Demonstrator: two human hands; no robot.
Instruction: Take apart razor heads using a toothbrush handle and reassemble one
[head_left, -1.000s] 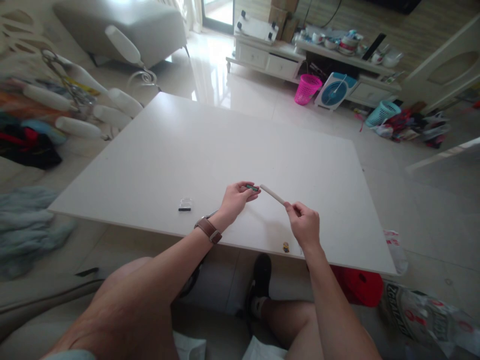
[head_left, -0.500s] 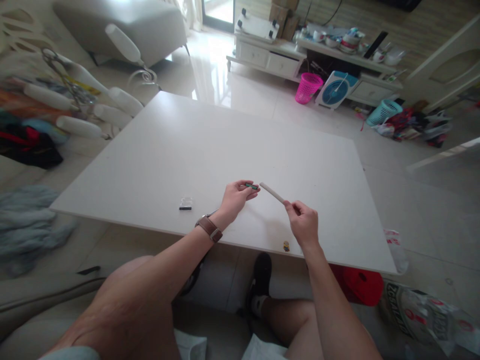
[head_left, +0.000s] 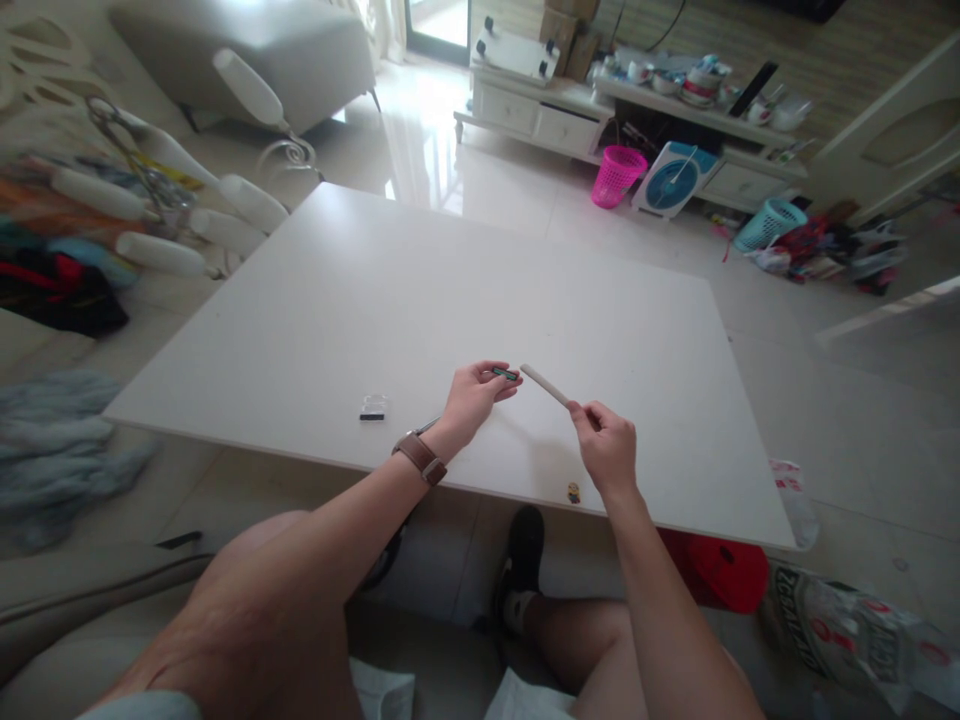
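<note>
Pinched in the fingers of my left hand (head_left: 474,392) is a small dark piece with a green face (head_left: 505,374), too small to name. My right hand (head_left: 606,445) is closed around one end of a flat pale grey stick (head_left: 545,384). The stick's far tip points toward the green piece, with a narrow gap between them. To the left of my left hand, a small clear case with a dark strip (head_left: 373,410) lies on the white table (head_left: 420,290). A tiny yellow and blue figure (head_left: 574,492) lies near the table's front edge, below my right hand.
A red stool-like object (head_left: 731,575) and a clear printed bag (head_left: 847,625) are at the lower right, beside the table. Across the floor are a pink basket (head_left: 619,175), a blue and white fan (head_left: 670,180) and a cabinet (head_left: 510,105). A chair with white parts (head_left: 255,205) stands at left.
Almost nothing differs. Both hands keep their holds on the green-faced piece and the stick, and the whole view has shifted very slightly.
</note>
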